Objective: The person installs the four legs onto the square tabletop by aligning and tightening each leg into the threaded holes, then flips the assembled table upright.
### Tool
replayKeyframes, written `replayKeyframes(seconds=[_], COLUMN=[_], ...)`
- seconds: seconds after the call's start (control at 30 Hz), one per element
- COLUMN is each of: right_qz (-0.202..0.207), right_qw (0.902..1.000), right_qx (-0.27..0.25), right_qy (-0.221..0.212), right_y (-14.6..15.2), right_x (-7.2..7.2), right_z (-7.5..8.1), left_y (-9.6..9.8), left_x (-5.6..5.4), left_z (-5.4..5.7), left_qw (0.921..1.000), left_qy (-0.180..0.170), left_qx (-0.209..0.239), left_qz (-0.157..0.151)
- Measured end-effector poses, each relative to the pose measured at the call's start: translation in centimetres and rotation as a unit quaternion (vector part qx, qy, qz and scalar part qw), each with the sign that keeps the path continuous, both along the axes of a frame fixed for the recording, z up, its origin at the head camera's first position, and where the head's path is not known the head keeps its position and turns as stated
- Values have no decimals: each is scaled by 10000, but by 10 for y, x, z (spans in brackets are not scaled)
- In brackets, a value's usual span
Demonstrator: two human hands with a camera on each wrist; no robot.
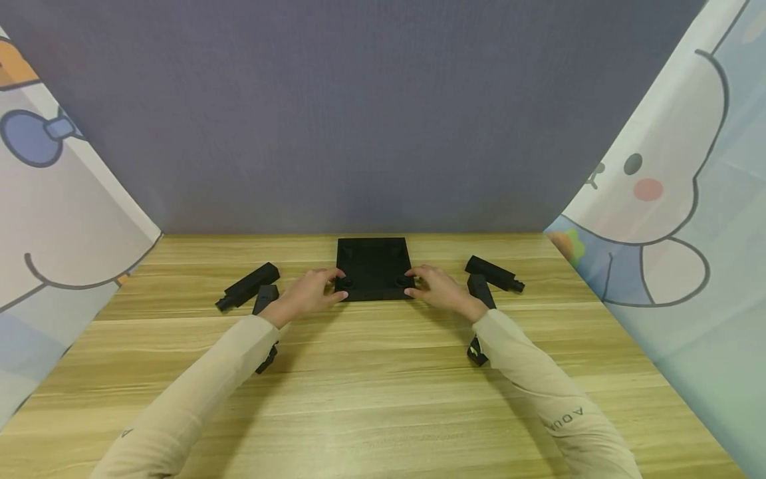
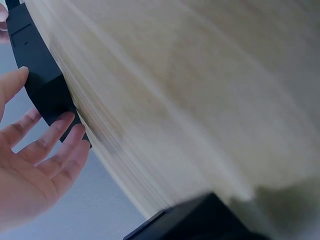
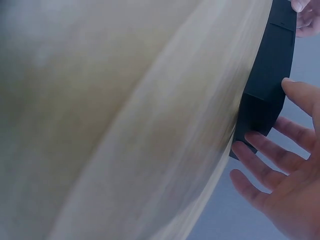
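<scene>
– Fingers (image 2: pixel 47 140) of the L hand (image 1: pixel 307 294) are spread & lightly bent along the L side of a black tray (image 1: pixel 374 263), thumb at its near corner. How firm the hold is, can't tell.

– And the R hand (image 1: pixel 441 289)?

– Much the same: fingers (image 3: pixel 260 165) apart, gently bent at the tray's R side, little finger seemingly clear of it. Dark round shapes (image 1: pixel 403 281) show by both hands' fingertips.

– Tray's location?

– By the far edge of the wood-grain surface (image 1: pixel 371 399), abt midway betw. its L & R edges.

– What else is on it?

– Twd far L corner, an angled black stubbed part (image 1: pixel 248 286); beside it a black piece (image 1: pixel 265 297), partly hidden by the L arm. Twd far R corner, a 2nd stubbed part (image 1: pixel 492 273) and another black piece (image 1: pixel 480 291), partly hidden by the R arm.

– Sleeves, b/g?

– Pale long sleeves (image 1: pixel 197 379) stretch over the surface. Grey panel (image 1: pixel 383 120) rises past the far edge; cartoon-print sheets (image 1: pixel 670 199) flank L & R edges.
</scene>
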State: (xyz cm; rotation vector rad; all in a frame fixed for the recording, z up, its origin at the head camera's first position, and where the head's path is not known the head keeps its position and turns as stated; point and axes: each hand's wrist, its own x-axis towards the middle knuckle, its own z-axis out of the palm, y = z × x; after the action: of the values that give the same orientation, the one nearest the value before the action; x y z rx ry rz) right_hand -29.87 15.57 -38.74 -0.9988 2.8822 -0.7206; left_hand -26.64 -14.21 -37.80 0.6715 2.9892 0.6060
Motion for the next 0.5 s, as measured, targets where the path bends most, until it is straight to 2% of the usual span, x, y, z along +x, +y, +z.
replayKeyframes(seconds=[0.2, 0.5], right_qz=[-12, -8], right_qw=[10000, 9997], right_qx=[-4, -71], right_qy=[-87, -250], right_y=[0, 0], right_x=[0, -1], right_z=[1, 2], left_y=[0, 0], left_x=[-2, -3], left_z=[1, 1], left_qw=[9994, 9983], left_qy=[-181, -348], left_qx=[280, 461], left_qz=[12, -29])
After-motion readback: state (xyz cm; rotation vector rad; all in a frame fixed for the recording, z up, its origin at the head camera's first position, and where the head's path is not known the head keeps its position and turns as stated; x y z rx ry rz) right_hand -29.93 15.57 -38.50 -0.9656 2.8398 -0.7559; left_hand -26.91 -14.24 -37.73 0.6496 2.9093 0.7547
